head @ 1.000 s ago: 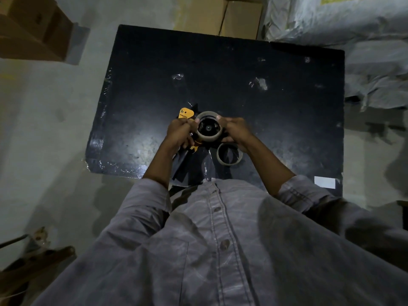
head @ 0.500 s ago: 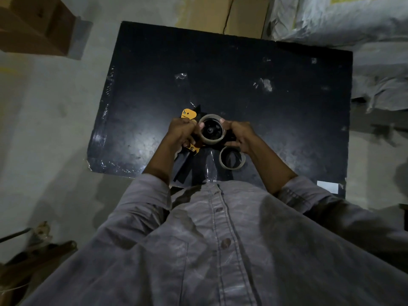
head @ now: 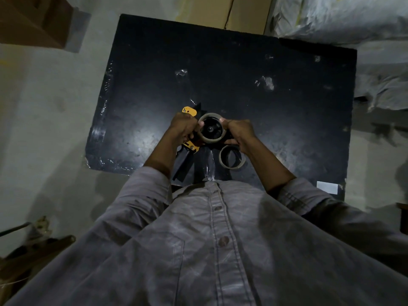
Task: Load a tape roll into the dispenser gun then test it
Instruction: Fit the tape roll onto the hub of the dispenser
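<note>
free: far half of black table | obstacle: empty tape core beside right wrist

Both forearms reach forward from rolled grey sleeves and converge. The left hand is curled closed, knuckles up; the right hand is also curled closed (thumb tip visible), just beside it, the two nearly meeting.
</note>
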### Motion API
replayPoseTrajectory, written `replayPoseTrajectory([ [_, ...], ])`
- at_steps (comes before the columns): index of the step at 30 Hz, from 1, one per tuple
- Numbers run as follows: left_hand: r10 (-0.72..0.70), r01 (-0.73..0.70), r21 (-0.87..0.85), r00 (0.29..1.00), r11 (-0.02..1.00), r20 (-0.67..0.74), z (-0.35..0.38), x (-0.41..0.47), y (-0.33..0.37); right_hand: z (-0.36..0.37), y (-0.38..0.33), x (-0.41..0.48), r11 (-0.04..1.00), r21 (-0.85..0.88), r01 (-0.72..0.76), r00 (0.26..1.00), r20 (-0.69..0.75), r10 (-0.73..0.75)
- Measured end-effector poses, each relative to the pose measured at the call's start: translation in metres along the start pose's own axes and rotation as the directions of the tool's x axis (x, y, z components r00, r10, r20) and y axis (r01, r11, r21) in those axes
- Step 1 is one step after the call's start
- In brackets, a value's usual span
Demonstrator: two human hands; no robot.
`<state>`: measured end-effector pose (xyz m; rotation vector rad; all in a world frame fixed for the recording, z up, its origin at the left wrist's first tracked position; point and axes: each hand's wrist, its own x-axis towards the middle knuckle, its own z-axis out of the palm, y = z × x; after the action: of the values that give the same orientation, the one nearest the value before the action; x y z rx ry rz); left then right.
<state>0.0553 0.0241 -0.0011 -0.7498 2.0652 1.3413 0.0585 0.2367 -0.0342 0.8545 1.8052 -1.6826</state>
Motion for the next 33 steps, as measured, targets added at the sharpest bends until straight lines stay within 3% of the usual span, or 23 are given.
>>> replayPoseTrajectory([
  [16,0.066,-0.072,-0.053,0.992,0.996,-0.103,0.012,0.0,-0.018,0.005,0.0,-0.007,0.992,-0.09,0.086,0.996,-0.018,-0.088],
  [21,0.083,-0.087,-0.025,0.988,0.996,-0.129,0.017,0.001,-0.023,0.017,-0.004,-0.005,0.965,-0.227,0.135,0.981,-0.103,-0.161],
  [28,0.01,-0.013,-0.051,0.999,0.999,-0.049,0.005,-0.001,-0.014,0.005,-0.006,-0.005,0.999,-0.04,0.019,0.999,-0.032,-0.02],
  [33,-0.052,0.054,0.04,0.998,0.998,-0.047,-0.005,0.008,-0.004,0.001,-0.011,-0.011,0.999,0.013,-0.052,0.999,0.013,0.052],
])
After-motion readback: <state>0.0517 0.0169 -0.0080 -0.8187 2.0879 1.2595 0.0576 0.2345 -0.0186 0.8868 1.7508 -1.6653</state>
